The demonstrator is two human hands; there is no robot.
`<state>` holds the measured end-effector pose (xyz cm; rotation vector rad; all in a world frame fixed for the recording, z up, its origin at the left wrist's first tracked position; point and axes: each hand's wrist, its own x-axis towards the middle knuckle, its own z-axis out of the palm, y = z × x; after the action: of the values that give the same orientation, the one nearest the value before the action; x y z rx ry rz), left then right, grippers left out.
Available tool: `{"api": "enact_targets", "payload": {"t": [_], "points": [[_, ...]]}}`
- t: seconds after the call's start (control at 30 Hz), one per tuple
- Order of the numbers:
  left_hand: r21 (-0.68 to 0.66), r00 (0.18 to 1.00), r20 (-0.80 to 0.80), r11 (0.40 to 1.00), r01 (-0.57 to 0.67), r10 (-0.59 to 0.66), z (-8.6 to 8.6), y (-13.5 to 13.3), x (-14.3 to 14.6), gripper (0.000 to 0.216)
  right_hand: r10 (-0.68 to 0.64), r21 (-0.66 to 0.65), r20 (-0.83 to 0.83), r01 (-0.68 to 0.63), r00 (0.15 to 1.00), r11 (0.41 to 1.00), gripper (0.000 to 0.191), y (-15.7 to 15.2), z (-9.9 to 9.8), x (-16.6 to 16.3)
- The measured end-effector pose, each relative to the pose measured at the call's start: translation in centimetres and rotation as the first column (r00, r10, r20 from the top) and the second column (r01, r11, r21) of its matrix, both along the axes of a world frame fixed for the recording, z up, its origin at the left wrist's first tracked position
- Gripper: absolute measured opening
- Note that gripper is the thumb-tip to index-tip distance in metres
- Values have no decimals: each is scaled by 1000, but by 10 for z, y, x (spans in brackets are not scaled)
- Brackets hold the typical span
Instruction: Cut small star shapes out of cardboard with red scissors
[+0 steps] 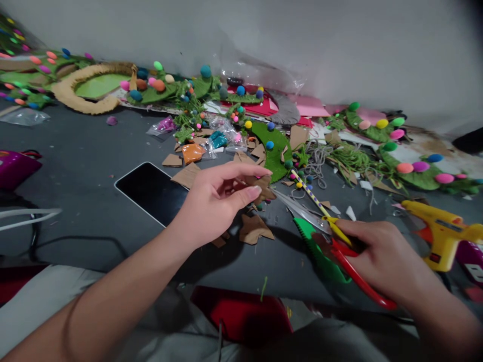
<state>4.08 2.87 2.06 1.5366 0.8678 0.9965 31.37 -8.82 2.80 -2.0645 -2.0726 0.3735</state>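
Observation:
Pinched between the thumb and fingers of my left hand (219, 201) is a small brown cardboard cutout (264, 189), shaped somewhat like a star. My right hand (381, 251) grips scissors (307, 213) with red and yellow handles. Their blade tips point left and reach the cutout's right edge; whether they touch it I cannot tell. Below the cutout, another brown cardboard piece (256, 229) lies on the dark table. Under the scissors rests a green object with a toothed edge (311, 241). A dotted pencil-like stick (307, 188) lies just behind the blades.
A phone (151, 193) lies left of my left hand. On the right is a yellow glue gun (439, 231). Cardboard scraps, bead packets and grey yarn (317, 163) litter the middle. Green wreath pieces with pompoms (277, 151) line the back, beside a tan ring (90, 103).

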Motion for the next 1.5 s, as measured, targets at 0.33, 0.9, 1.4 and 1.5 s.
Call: {"api": "enact_targets", "payload": {"t": [0.33, 0.9, 1.4, 1.5], "points": [[-73, 1000, 19, 997, 11, -10, -2, 3, -1, 32, -165, -67, -289, 152, 943, 986, 49, 4, -1, 2], [-418, 936, 144, 838, 351, -321, -19, -16, 25, 26, -223, -167, -852, 158, 474, 973, 41, 24, -10, -36], [-466, 955, 84, 836, 289, -284, -15, -18, 24, 26, -249, -82, -748, 287, 615, 954, 31, 24, -6, -25], [-443, 963, 60, 858, 262, -263, -14, -16, 21, 29, -268, -1, -729, 391, 630, 921, 37, 28, -2, -18]]}}
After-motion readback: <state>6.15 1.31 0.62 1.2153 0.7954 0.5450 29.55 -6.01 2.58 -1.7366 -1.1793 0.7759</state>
